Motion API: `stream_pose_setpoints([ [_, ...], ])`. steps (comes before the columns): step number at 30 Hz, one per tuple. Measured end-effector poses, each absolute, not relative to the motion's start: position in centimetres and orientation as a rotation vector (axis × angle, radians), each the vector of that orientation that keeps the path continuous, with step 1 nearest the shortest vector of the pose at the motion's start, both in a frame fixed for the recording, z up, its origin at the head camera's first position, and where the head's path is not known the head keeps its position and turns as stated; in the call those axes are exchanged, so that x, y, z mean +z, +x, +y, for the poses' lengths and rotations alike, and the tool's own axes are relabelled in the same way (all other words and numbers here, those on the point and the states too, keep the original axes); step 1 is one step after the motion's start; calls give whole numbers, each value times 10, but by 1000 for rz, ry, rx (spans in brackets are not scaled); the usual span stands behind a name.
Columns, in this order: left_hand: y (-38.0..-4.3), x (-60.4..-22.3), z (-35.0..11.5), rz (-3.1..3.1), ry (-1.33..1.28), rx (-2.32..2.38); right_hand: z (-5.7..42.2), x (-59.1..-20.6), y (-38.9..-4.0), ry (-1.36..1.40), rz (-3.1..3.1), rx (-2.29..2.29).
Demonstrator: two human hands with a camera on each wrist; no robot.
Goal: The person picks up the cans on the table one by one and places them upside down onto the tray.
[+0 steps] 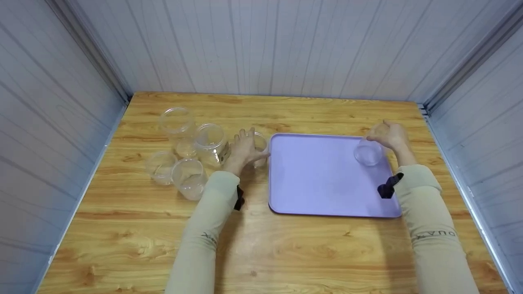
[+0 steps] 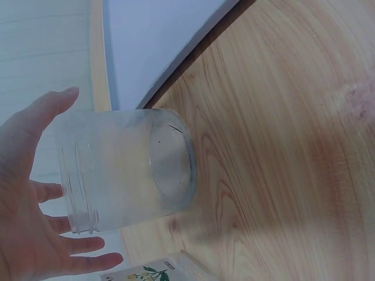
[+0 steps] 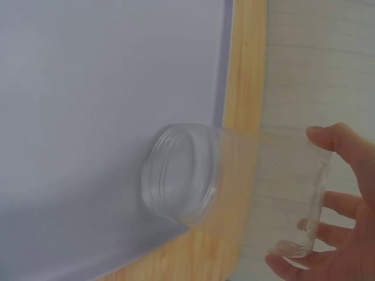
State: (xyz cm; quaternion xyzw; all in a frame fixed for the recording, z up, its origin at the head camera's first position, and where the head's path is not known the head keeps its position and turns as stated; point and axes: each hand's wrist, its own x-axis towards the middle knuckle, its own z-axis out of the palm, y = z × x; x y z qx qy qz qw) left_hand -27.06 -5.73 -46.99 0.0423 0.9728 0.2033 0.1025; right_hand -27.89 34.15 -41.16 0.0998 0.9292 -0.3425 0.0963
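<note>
A clear plastic jar (image 3: 187, 170) stands upside down on the back right corner of the purple tray (image 1: 318, 175), its threaded mouth on the surface. My right hand (image 1: 390, 135) grips its base from above, thumb on one side and fingers on the other in the right wrist view. Left of the tray, another clear jar (image 2: 129, 170) stands upright on the table. Around its threaded rim my left hand (image 1: 244, 149) is spread, with straight fingers on one side and the thumb held away on the other.
Several more clear jars stand in a group at the left, among them one with a printed label (image 1: 224, 153), one at the back (image 1: 177, 121) and one in front (image 1: 190, 179). Pale panel walls (image 1: 253, 49) enclose the wooden table (image 1: 286, 253) at the back and sides.
</note>
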Motion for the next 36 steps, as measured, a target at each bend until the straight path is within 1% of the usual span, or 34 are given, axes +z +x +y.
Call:
stream_pose_setpoints([
  [10,-270,-469,-56,2952,152,567,339,-412,-281,363,2685,-1038],
  [15,-270,-469,-55,2995,198,562,339,-413,-283,310,2633,-1106],
  [23,-270,-469,-57,3029,239,516,338,-410,-285,296,2690,-925],
  [36,-269,-468,-60,3029,187,592,338,-404,-287,214,2698,-818],
])
